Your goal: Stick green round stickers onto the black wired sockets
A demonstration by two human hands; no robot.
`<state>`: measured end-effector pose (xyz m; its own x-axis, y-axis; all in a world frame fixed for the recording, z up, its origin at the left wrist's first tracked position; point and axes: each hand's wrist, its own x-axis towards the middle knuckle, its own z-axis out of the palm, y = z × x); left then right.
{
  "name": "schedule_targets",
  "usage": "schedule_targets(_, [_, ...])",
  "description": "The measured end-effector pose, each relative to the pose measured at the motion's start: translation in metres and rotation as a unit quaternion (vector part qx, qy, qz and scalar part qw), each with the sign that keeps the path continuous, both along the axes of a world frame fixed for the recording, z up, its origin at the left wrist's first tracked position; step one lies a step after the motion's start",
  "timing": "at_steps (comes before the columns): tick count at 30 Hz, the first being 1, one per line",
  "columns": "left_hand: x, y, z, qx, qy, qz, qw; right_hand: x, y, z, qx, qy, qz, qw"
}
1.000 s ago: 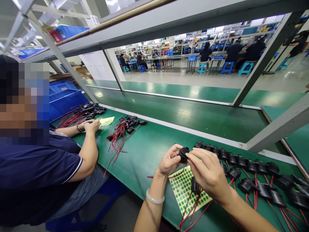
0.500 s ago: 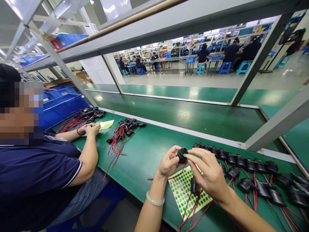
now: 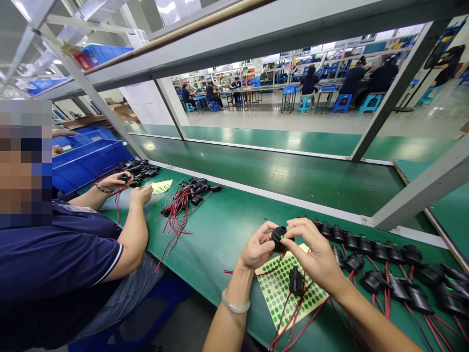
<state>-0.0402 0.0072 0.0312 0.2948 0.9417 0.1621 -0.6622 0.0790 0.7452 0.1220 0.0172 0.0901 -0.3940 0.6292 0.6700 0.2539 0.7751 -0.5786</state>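
"What's held?"
"The left hand [image 3: 258, 247] grips one black, ribbed fitting [image 3: 278, 240] with one green dot [image 3: 282, 237]; the right hand [image 3: 311, 252] touches it, pinching or not I can't tell."
"Where?"
"Raised near one dotted sheet [image 3: 269, 292] on the green surface [image 3: 205, 239]."
"Others?"
"One wired black part [image 3: 295, 281] on that sheet; overlapping fittings [image 3: 381, 252] rightward, uncountable."

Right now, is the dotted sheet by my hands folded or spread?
Spread: the dotted sheet lies open on the green table, its rows of green dots showing.

Bright overall; glare on green tabletop [image 3: 252, 159]; edges stretched.
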Motion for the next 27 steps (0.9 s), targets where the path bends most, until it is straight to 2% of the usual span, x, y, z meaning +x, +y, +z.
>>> schedule_targets(4, [0.0, 0.001, -0.002, 0.012, -0.007, -0.007, 1.0, 0.001, 0.006, 0.0, -0.071, 0.005, 0.043, 0.996])
schedule_targets(10, [-0.001, 0.0, 0.002, 0.019, -0.02, 0.009, 1.0, 0.007, 0.0, -0.003, -0.101, 0.0, 0.063, 0.993])
schedule_targets(14, [-0.002, -0.001, 0.002, 0.021, -0.023, 0.009, 0.999, 0.009, -0.009, 0.002, -0.08, 0.004, 0.036, 0.996])
schedule_targets(18, [0.0, -0.001, -0.001, 0.014, -0.023, 0.005, 1.0, 0.004, -0.011, 0.005, 0.009, 0.016, 0.013, 1.0])
schedule_targets(20, [0.001, -0.001, -0.001, 0.01, -0.022, 0.008, 1.0, -0.001, -0.009, 0.004, 0.025, 0.023, 0.007, 0.999])
schedule_targets(27, [0.0, 0.001, 0.001, 0.015, -0.011, 0.024, 1.0, -0.006, -0.004, 0.0, -0.083, 0.033, 0.004, 0.996])
